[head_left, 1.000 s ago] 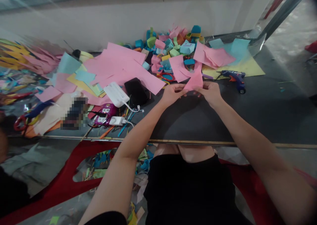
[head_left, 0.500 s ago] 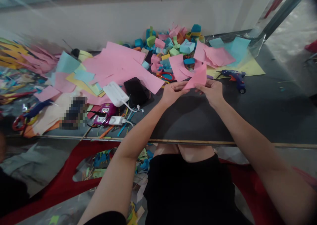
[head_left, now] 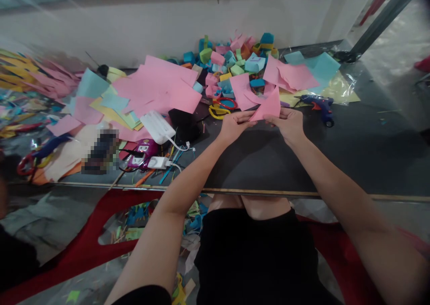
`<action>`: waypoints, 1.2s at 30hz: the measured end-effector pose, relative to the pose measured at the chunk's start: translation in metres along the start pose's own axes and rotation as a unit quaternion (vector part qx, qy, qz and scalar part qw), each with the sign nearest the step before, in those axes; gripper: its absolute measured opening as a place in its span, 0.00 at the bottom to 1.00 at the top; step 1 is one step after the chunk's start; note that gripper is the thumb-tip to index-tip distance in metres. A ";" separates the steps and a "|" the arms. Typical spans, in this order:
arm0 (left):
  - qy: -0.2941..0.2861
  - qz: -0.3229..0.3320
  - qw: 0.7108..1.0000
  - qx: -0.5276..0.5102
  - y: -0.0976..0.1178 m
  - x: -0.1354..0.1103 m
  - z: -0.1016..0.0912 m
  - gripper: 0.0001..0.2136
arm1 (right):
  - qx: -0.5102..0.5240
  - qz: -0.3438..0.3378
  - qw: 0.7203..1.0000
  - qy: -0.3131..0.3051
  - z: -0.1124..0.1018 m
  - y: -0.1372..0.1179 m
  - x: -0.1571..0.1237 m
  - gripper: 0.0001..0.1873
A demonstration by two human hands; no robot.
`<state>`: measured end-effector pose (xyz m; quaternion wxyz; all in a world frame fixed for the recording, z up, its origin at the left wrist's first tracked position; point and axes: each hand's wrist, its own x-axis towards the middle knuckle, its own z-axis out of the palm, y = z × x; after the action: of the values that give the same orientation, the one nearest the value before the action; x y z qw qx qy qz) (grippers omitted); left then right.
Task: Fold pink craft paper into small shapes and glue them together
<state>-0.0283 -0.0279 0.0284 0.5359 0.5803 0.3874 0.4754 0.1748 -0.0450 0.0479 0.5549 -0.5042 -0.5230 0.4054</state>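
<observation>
A pink piece of paper (head_left: 269, 104), with a slanted upper edge that looks folded, is held up just above the table between both my hands. My left hand (head_left: 235, 125) pinches its lower left corner between thumb and fingers. On the right side, my right hand (head_left: 288, 123) grips the lower edge, thumb in front and fingers behind. Just beyond my left hand lie scissors with red and yellow handles (head_left: 220, 112). More pink sheets (head_left: 242, 92) rest behind the held paper. To the right of my right hand is a blue glue gun (head_left: 319, 105).
Small folded paper pieces (head_left: 231, 65) are heaped against the wall. Left of me lie large pink sheets (head_left: 157, 83), a white power bank (head_left: 157, 126) with a cable, a black object (head_left: 184, 126) and a purple device (head_left: 144, 152). The table edge (head_left: 262, 192) is before my lap.
The pink sheet beside the black object no longer reaches as far right, leaving more of the scissors showing. Clear plastic at the right back has shifted. My hands and the held paper barely moved.
</observation>
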 end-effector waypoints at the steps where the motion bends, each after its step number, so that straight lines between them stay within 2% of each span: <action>1: -0.003 0.005 1.000 0.000 0.000 0.000 0.000 0.24 | 0.002 -0.002 1.000 0.004 0.000 0.001 0.000 0.22; 5: -0.006 0.024 1.000 -0.006 -0.001 -0.002 0.000 0.26 | 0.003 -0.007 1.000 0.015 0.000 0.001 -0.001 0.19; 10: 0.001 0.013 1.000 0.018 -0.003 -0.002 0.001 0.23 | -0.014 -0.007 1.000 0.017 0.000 0.001 0.000 0.18; 18: 0.020 0.032 0.999 0.027 0.002 -0.004 0.002 0.20 | 0.011 -0.006 1.000 0.006 0.001 0.004 0.001 0.22; 23: 0.005 0.025 0.999 0.025 0.003 -0.003 0.000 0.19 | 0.027 -0.014 0.999 -0.027 0.000 0.003 0.003 0.26; 28: -0.008 0.010 0.999 0.035 0.003 -0.004 0.001 0.21 | -0.001 -0.027 0.999 -0.023 -0.003 0.004 0.002 0.23; 36: -0.015 0.038 0.998 0.039 -0.005 -0.002 -0.001 0.22 | -0.027 -0.056 0.998 -0.002 -0.003 0.007 0.001 0.19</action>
<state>-0.0295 -0.0286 0.0234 0.4999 0.6220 0.3749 0.4718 0.1786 -0.0429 0.0413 0.5621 -0.4877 -0.5622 0.3606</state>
